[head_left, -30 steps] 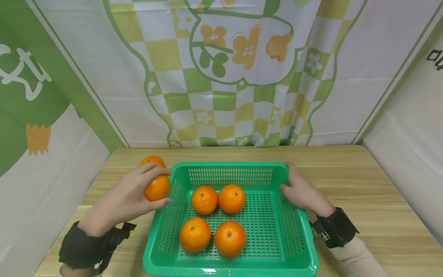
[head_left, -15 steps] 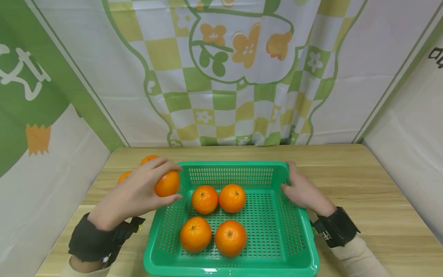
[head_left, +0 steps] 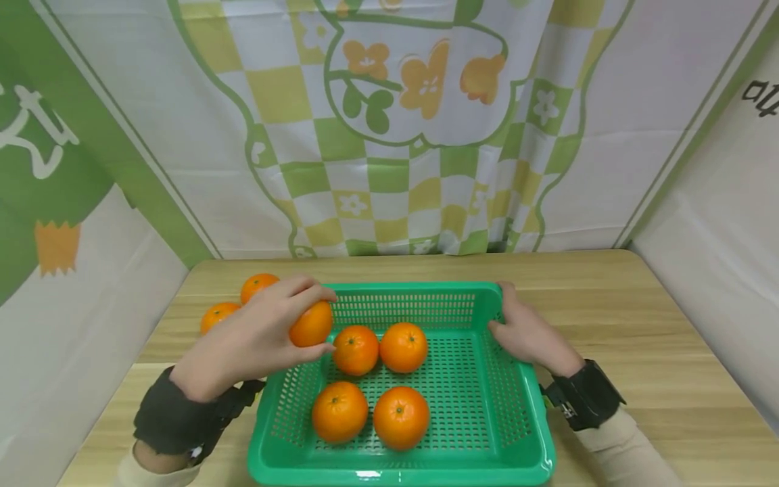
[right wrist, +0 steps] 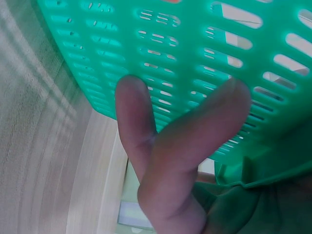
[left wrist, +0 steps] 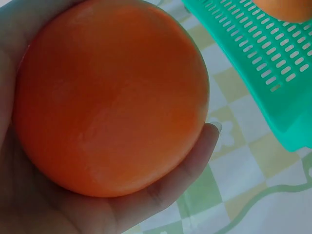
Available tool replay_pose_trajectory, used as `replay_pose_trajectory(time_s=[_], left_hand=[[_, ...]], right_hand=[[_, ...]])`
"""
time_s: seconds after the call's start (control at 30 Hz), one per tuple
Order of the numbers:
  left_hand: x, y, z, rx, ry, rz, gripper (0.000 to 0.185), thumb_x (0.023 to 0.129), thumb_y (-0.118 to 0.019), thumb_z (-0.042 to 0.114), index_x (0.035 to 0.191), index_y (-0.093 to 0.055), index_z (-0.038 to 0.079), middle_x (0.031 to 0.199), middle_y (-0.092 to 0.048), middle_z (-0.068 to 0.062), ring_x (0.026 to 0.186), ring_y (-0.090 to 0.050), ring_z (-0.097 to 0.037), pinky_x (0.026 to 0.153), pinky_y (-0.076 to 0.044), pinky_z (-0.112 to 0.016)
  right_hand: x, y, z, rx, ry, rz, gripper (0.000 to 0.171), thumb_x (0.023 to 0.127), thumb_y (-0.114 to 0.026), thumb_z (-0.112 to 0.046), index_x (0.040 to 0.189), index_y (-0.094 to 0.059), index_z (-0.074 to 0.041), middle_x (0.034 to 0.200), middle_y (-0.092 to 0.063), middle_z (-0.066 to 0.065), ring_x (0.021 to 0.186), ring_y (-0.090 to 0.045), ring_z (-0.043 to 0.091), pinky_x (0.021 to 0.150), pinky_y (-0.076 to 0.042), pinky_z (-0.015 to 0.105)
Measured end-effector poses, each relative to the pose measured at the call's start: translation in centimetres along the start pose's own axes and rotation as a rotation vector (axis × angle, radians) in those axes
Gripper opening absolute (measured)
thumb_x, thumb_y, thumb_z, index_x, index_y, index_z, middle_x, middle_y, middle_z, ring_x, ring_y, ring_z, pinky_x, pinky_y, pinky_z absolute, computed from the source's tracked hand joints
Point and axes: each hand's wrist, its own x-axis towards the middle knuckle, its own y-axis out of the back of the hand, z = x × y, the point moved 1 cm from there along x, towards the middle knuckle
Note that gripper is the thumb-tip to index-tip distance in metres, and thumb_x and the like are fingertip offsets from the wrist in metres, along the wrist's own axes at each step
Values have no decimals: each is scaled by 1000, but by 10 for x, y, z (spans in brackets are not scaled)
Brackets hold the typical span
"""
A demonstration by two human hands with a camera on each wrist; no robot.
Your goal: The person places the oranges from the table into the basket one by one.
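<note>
My left hand (head_left: 262, 338) grips an orange (head_left: 312, 325) over the left wall of a green plastic basket (head_left: 456, 385). In the left wrist view that orange (left wrist: 112, 97) fills much of the picture, with fingers curled round its underside. Several oranges lie inside the basket, among them a back-left one (head_left: 356, 350) close to the held orange. At the basket's far right side, my right hand (head_left: 532, 338) holds the rim. The right wrist view shows fingers (right wrist: 134, 105) against the slotted outer wall (right wrist: 161, 63).
Two more oranges rest on the wooden table left of the basket: one at the back (head_left: 258, 285), another nearer (head_left: 218, 314), partly behind my left hand. A patterned curtain (head_left: 420, 169) hangs behind the table, and cloth walls stand at both sides.
My left hand has carried its orange rightward, from the basket's left edge to just inside it. The two table oranges show more clearly. My right hand keeps its hold on the rim.
</note>
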Motion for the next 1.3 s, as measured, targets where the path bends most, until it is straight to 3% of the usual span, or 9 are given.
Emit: replay_pose_trajectory(time_s=[0.23, 0.6, 0.97, 1.3], left_hand=[[3, -6, 6, 35, -50, -18, 55, 83, -90, 35, 128, -67, 13, 120, -65, -1, 98, -64, -13, 82, -61, -30], [9, -13, 16, 74, -74, -88, 55, 85, -88, 40, 129, -67, 14, 125, -66, -3, 109, -64, -23, 92, -59, -41], [16, -17, 31, 56, -114, -120, 55, 86, -87, 43, 130, -65, 17, 124, -63, 1, 110, -61, -20, 95, -57, -37], [26, -30, 39, 49, -165, -176, 59, 87, -85, 44, 134, -65, 14, 123, -63, -1, 112, -61, -22, 98, -58, -39]], right_hand=[[-1, 0, -1, 10, -1, -2, 77, 104, -47, -10, 163, 0, 6, 129, -61, 40, 83, -67, 25, 66, -58, 31], [-1, -1, 0, 25, 16, 2, 76, 104, -48, -10, 162, -2, 7, 136, -56, 43, 92, -68, 29, 71, -60, 34], [-1, -1, -1, 17, 29, 2, 77, 104, -49, -9, 162, -2, 7, 131, -60, 41, 86, -68, 27, 68, -59, 33], [0, -1, 1, 17, 34, 10, 76, 104, -49, -8, 162, -3, 7, 130, -61, 40, 86, -68, 26, 69, -59, 32]])
